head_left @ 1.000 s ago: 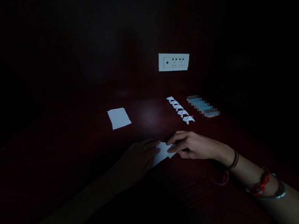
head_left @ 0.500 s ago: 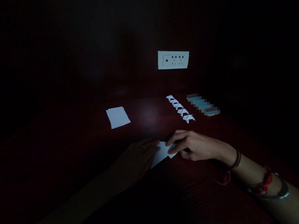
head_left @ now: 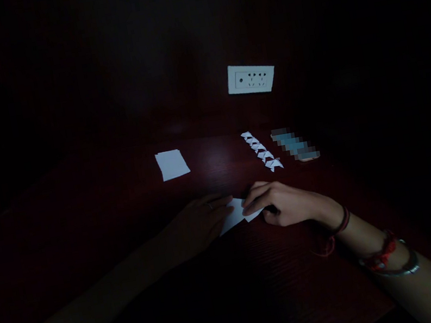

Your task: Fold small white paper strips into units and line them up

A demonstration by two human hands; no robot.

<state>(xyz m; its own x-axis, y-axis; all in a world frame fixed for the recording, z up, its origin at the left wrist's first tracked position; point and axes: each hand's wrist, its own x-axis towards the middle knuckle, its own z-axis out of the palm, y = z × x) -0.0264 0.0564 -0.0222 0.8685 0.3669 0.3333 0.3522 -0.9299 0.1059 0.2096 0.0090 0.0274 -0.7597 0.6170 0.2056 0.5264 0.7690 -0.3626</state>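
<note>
A small piece of white paper (head_left: 233,215), partly folded, lies on the dark red table between my two hands. From the left, my left hand (head_left: 204,221) holds it down with long fingers; a ring shows on one finger, and the thumb is hard to make out in the shadow. The fingertips of my right hand (head_left: 278,203) press on the paper's right end, where a folded flap shows; the fingers are bent and close together. Beyond the hands lies a row of several small folded white paper pieces (head_left: 262,152). A stack of white paper squares (head_left: 172,165) sits to the left.
A phone (head_left: 295,145) with a blurred-out screen lies right of the folded row. On the wall behind is a white socket plate (head_left: 251,78). The table (head_left: 218,175) is dimly lit, and its sides fade into darkness.
The whole scene has shifted slightly up and to the right as the camera moved. My right fingers sit a little differently on the flap; both hands stay on the paper.
</note>
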